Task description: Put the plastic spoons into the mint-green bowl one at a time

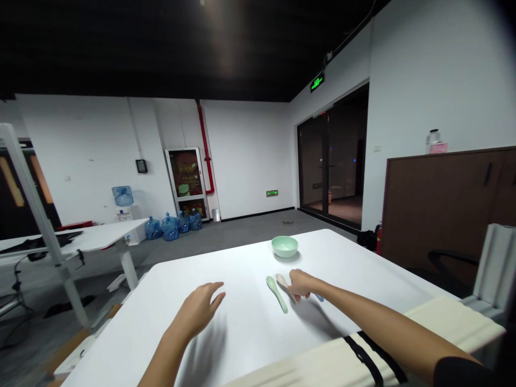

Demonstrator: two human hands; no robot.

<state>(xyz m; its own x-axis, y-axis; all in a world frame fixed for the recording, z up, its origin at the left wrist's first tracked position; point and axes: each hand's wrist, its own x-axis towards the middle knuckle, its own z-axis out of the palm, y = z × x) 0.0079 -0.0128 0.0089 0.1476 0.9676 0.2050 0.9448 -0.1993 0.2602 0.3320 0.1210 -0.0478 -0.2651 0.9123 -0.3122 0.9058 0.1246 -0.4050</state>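
On the white table point(363, 263) lie a green spoon point(277, 293), a beige spoon point(282, 280) and a blue spoon point(319, 296) side by side. My right hand point(300, 285) rests on them with curled fingers, covering most of the blue spoon and touching the beige one; I cannot make out whether it grips one. A mint green bowl point(284, 246) stands beyond the spoons. My left hand point(198, 312) hovers over the table to the left, fingers stretched out, holding nothing.
A cream cloth with black straps point(363, 355) lies at the table's near right edge. A second white desk point(80, 239) stands to the left, a brown cabinet point(443, 204) and an office chair point(447, 266) to the right. Water bottles point(171, 226) sit by the far wall.
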